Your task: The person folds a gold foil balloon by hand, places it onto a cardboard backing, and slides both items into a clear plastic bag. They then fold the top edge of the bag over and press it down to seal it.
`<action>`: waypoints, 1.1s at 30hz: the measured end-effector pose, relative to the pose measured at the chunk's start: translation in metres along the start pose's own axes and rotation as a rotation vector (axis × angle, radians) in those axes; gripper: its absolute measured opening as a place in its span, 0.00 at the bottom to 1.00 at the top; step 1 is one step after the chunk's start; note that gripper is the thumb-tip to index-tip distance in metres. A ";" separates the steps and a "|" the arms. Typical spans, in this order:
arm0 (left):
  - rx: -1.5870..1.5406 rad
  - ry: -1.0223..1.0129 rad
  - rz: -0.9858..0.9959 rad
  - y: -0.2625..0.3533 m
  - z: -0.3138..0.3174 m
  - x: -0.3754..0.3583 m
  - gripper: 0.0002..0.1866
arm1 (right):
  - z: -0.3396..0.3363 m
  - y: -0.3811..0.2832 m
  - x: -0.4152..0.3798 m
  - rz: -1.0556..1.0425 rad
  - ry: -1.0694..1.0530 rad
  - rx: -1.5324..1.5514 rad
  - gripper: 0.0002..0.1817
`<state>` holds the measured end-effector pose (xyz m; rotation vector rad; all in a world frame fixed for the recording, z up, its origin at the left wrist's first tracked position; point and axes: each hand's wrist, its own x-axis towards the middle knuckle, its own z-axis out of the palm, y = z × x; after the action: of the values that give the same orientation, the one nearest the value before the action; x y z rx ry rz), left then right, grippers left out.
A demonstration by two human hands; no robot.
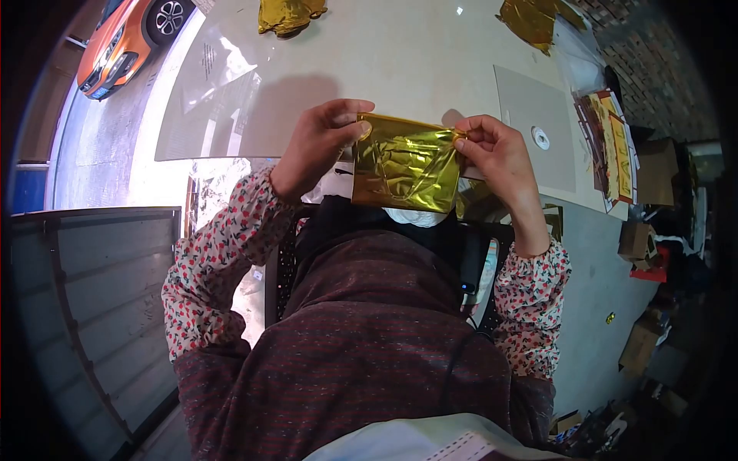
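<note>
In the head view, mid-frame, I hold a gold foil piece [406,170] by its upper corners, left hand [323,138] and right hand [500,157] pinched thumb to fingers. It looks light, limp, slick and easily creased, best gripped at those corners. Crumpled gold foil [289,15] lies upper center, a white roll [541,138] right; neither obstructs my grip.

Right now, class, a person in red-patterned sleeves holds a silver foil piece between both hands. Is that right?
Not quite: the head view shows the foil piece is gold, not silver. The rest stands: the left hand and right hand hold it between them, and the sleeves are red-patterned.
</note>
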<state>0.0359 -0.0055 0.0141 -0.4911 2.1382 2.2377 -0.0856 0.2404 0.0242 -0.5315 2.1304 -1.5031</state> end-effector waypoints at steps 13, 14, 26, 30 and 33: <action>0.004 -0.013 -0.098 0.016 0.004 0.013 0.18 | 0.006 -0.003 -0.006 -0.325 0.287 -0.437 0.14; -0.002 -0.007 -0.101 0.016 0.005 0.013 0.18 | 0.007 -0.005 -0.009 -0.383 0.337 -0.465 0.14; 0.011 0.013 -0.089 0.014 0.007 0.012 0.18 | 0.054 0.005 -0.043 -0.582 0.018 -0.974 0.40; 0.012 0.002 -0.088 0.011 0.004 0.015 0.18 | 0.054 0.006 -0.043 -0.567 -0.008 -0.944 0.39; 0.020 0.005 -0.084 0.012 0.004 0.015 0.17 | 0.053 0.008 -0.041 -0.593 -0.015 -0.947 0.37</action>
<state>0.0186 -0.0056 0.0223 -0.5748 2.0977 2.1717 -0.0214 0.2259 0.0078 -1.5874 2.7282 -0.5824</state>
